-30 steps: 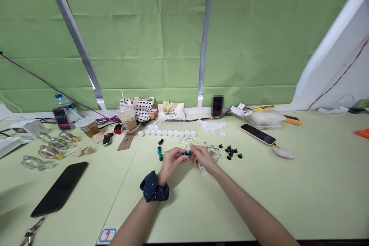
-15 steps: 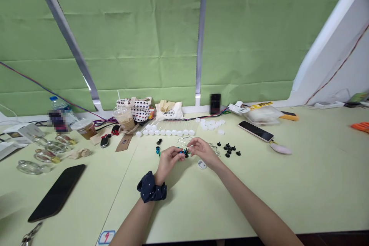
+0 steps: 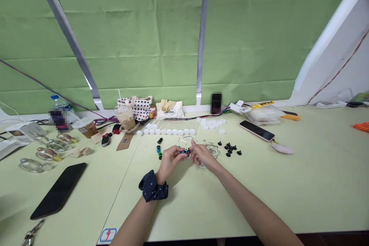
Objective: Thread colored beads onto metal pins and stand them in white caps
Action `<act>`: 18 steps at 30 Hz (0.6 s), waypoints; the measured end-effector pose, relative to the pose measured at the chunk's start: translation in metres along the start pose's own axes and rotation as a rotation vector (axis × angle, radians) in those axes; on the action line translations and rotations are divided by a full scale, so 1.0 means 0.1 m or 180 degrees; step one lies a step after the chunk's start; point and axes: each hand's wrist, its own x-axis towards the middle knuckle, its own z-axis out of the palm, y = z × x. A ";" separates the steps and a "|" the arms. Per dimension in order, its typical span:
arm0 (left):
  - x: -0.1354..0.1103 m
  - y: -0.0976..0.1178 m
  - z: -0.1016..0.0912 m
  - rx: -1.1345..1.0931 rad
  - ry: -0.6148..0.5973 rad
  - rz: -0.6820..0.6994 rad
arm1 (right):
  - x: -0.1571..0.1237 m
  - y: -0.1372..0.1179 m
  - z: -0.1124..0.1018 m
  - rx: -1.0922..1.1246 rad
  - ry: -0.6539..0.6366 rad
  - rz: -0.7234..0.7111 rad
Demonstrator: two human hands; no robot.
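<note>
right hand [image 3: 201, 156] has dropped in to meet our left hand [image 3: 170, 157]; both pinch the small blue part [image 3: 185, 151], its long axis running hand to hand.

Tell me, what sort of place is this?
Probably an office desk turned craft bench: green window blinds, rows of white caps, loose black parts, an iced drink.

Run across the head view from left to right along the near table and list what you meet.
Black phone → left hand → small blue part pinched by both hands → right hand → black knobs → pink object → orange tool.
</note>
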 end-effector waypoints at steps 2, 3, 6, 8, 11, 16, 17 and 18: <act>0.00 0.00 0.00 -0.0006 0.0003 -0.0003 | 0.00 0.00 -0.01 -0.0036 -0.0202 -0.0185; 0.00 0.01 0.00 -0.0025 0.0016 -0.0009 | -0.01 -0.01 -0.01 0.0015 -0.0221 -0.0442; 0.00 0.01 -0.01 -0.0043 0.0026 0.0003 | -0.01 -0.03 -0.02 0.0211 -0.0028 -0.0845; -0.01 0.00 -0.01 0.0012 -0.0010 0.0034 | 0.00 -0.02 -0.02 0.0135 0.0045 -0.0466; -0.01 -0.03 -0.01 0.0106 -0.0042 0.0068 | 0.02 -0.01 -0.01 -0.0180 -0.0053 -0.0190; 0.00 -0.04 -0.02 0.0045 0.0035 0.0022 | -0.01 -0.03 -0.02 -0.0033 0.0069 -0.0972; 0.00 -0.04 -0.02 0.0050 0.0033 0.0021 | 0.00 -0.03 -0.02 -0.0048 0.0132 -0.0807; 0.00 -0.04 -0.02 0.0069 0.0023 0.0025 | 0.00 -0.02 -0.02 -0.0096 0.0156 -0.0552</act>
